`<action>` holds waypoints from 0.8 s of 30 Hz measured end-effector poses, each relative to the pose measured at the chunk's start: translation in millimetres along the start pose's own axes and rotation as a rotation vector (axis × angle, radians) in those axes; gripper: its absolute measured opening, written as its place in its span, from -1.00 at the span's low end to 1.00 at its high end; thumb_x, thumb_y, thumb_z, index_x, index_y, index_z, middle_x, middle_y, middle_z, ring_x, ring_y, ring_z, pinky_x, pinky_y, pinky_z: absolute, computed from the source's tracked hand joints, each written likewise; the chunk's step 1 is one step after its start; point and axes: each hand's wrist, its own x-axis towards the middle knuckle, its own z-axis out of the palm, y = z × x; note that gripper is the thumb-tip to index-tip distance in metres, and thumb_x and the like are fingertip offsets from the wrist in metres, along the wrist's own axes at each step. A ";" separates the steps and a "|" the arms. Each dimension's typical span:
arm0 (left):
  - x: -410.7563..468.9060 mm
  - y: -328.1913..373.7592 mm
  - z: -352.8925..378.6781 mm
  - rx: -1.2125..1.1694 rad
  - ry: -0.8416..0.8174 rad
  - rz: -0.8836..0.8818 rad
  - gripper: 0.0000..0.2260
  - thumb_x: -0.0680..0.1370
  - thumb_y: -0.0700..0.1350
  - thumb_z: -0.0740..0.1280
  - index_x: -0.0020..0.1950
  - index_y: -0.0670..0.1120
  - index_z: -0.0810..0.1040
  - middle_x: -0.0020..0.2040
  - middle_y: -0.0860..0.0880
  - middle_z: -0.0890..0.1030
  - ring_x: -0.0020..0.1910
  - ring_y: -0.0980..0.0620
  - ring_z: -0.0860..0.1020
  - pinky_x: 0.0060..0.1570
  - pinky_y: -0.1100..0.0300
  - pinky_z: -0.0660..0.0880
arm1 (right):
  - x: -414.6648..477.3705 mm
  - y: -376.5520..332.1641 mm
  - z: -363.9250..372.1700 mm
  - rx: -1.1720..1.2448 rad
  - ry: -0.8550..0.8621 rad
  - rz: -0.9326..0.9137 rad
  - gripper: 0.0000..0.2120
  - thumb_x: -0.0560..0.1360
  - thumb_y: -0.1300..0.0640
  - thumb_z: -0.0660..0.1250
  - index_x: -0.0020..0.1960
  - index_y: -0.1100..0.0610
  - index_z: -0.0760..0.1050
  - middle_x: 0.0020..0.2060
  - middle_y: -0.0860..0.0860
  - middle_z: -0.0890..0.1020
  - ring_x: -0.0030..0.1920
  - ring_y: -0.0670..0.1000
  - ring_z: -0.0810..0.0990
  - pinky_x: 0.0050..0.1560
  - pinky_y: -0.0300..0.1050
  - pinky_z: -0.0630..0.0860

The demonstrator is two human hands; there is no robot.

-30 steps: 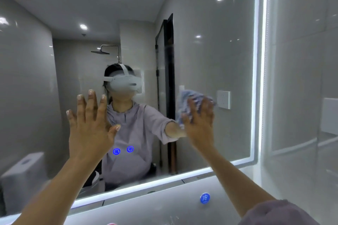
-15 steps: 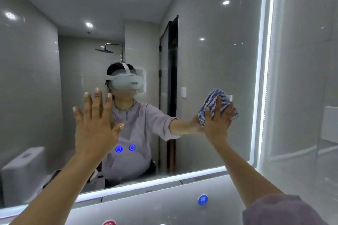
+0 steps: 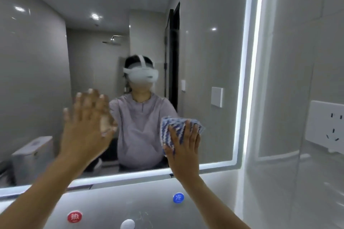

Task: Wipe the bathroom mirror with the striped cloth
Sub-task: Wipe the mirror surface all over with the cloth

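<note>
Right hand [image 3: 183, 147] is flat, fingers straight and spread, pressing the blue-and-white striped cloth [image 3: 172, 128] onto the lower right of the big rectangular light-edged bathroom mirror [image 3: 204, 42]. Left hand [image 3: 83, 130] is raised further left, palm facing the glass, fingers straight, holding nothing, kinda blurry. Two round stickers below: one red sticker [image 3: 74, 216] reading 热, one blue sticker [image 3: 178, 198] reading 冷.
</note>
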 end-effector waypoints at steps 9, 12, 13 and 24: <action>-21.1 88.3 45.2 0.033 -0.127 0.006 -0.39 0.52 0.14 0.07 0.52 -0.10 0.16 0.55 -0.22 0.06 0.51 -0.32 0.03 0.33 -0.40 0.16 | -61.7 2.2 31.7 0.061 0.037 -0.260 -0.50 0.57 -0.11 0.17 0.48 -0.12 0.19 0.51 0.08 0.16 0.54 0.16 -0.06 0.51 0.18 -0.01; -21.7 86.6 53.1 0.055 -0.112 0.004 -0.37 0.56 0.25 -0.09 0.53 -0.08 0.13 0.55 -0.21 0.03 0.52 -0.29 -0.01 0.35 -0.38 0.10 | -61.8 10.3 35.9 0.084 0.034 -0.281 -0.50 0.56 -0.09 0.19 0.48 -0.13 0.21 0.51 0.05 0.18 0.53 0.15 0.01 0.52 0.13 -0.04; -22.1 85.5 54.2 0.054 -0.114 0.005 -0.36 0.56 0.27 -0.14 0.53 -0.06 0.12 0.55 -0.20 0.02 0.52 -0.28 -0.02 0.35 -0.38 0.10 | -63.2 17.7 37.3 0.076 0.032 -0.300 -0.50 0.55 -0.08 0.19 0.48 -0.13 0.22 0.51 0.05 0.18 0.53 0.16 0.04 0.51 0.14 -0.02; -22.4 90.0 49.7 0.019 -0.119 -0.026 -0.37 0.54 0.21 0.02 0.54 -0.08 0.10 0.55 -0.21 0.00 0.52 -0.28 -0.06 0.37 -0.38 0.05 | -71.3 104.0 23.3 0.213 -0.016 0.323 -0.48 0.61 -0.17 -0.23 0.52 -0.13 -0.31 0.48 0.25 -0.12 0.50 0.32 -0.10 0.45 0.34 -0.02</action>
